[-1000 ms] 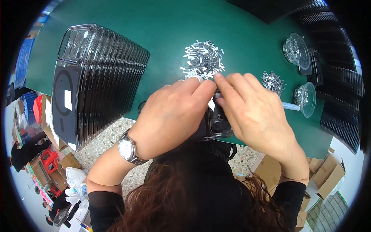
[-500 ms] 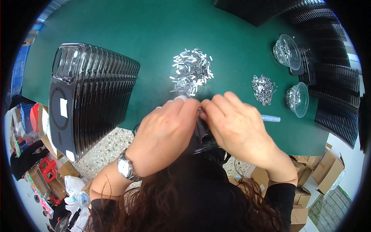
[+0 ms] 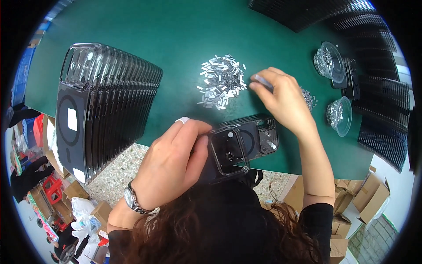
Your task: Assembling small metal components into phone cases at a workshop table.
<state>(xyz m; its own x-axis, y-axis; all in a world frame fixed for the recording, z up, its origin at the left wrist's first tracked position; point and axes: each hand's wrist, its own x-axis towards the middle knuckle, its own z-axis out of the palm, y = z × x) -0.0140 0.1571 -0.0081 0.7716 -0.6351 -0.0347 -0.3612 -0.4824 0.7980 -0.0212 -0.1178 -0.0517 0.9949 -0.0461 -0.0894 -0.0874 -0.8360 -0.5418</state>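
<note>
My left hand [image 3: 176, 156] is closed on the edge of a dark phone case [image 3: 211, 173] with a clear, raised camera frame, held near the table's front edge. Behind it a small stack of similar phone cases [image 3: 249, 141] lies on the table, partly covered. My right hand [image 3: 283, 97] hovers just right of a pile of small silver and grey pieces [image 3: 223, 81], fingers closed around a pale, slender stick [image 3: 263, 82]. Most of that stick is hidden in the hand. Beyond the right wrist, a second, smaller pile of grey pieces [image 3: 310, 99] shows in part.
A long row of upright phone cases [image 3: 110, 105] stands on the left of the green table [image 3: 176, 39]. Two clear plastic bowls [image 3: 336, 66] [image 3: 346, 116] with small pieces sit at right, before more rows of cases [image 3: 382, 119]. Cardboard boxes [image 3: 371, 193] lie on the floor.
My hands have parted: the right moved up and right toward the piles and has picked up the pale stick from the table. The case in my left hand and the stack behind have come into view.
</note>
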